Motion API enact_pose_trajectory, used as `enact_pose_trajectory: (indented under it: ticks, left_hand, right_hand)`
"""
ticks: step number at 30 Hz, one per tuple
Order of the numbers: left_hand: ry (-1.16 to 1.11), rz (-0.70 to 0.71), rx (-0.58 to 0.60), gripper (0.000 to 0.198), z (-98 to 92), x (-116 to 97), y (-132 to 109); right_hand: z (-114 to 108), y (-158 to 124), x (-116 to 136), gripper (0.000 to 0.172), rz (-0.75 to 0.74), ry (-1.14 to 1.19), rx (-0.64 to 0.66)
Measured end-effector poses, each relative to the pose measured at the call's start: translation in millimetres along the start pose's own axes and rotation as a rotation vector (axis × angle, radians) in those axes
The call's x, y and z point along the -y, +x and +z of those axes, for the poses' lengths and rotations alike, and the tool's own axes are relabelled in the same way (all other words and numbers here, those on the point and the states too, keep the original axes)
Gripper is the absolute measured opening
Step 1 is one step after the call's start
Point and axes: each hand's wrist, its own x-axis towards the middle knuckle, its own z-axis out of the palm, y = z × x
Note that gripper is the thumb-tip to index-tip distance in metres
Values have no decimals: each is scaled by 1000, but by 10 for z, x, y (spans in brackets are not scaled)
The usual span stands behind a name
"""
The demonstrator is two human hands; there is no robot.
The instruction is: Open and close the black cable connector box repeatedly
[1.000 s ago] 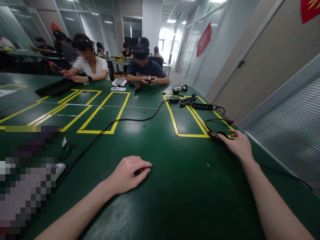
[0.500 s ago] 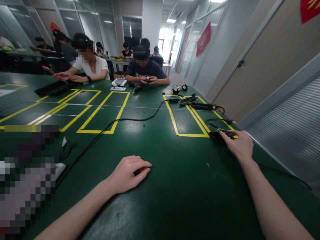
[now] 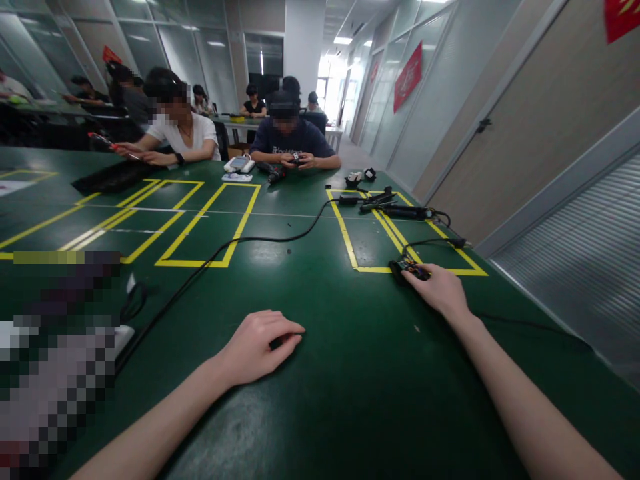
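Note:
My left hand (image 3: 265, 345) rests on the green table (image 3: 325, 400), loosely curved, with a gap between thumb and index finger and nothing in it. Farther right, my right hand (image 3: 443, 288) grips a small black device (image 3: 407, 268) with coloured parts on top; its exact kind is unclear. It is just in front of a yellow tape rectangle, whose near line it overlaps. A thin black cable (image 3: 435, 241) loops behind the device. My palm and fingers hide part of it.
A long black cable (image 3: 280, 239) crosses the table. Beyond my right hand lie a black handheld tool (image 3: 405, 212) and small white-and-black parts (image 3: 354, 179). Two people sit opposite, near a drill (image 3: 274, 175) and a black tray (image 3: 113, 177). Pixelated objects are at left.
My right hand has moved left across the table with the black device, and its cable has shifted along. My left hand has stayed in place.

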Motion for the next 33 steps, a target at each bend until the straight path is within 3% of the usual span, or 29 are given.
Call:
enact_pose_trajectory:
  ticks: [3, 8, 11, 13, 16, 24, 33]
  left_hand:
    - [2, 2, -6, 20, 2, 5, -1]
    - [-1, 45, -91, 19, -27, -31, 28]
    - [3, 93, -135, 24, -40, -67, 34]
    - [-3, 115, -89, 26, -31, -78, 26]
    - [5, 97, 8, 30, -2, -69, 15]
    - [2, 9, 55, 29, 26, -36, 33]
    - [147, -130, 197, 68, 10, -54, 8]
  right_hand:
    - [83, -235, 477, 32, -170, 18, 103]
    - [159, -877, 1171, 24, -671, 311, 336]
    - [148, -1188, 1410, 27, -947, 388, 505]
    - [143, -1277, 1471, 26, -1030, 367, 527]
    - [154, -1271, 1448, 28, -1054, 343, 470]
    - [151, -1197, 1371, 22, -1057, 420, 329]
    - [122, -1220, 1427, 20, -1040, 402, 377]
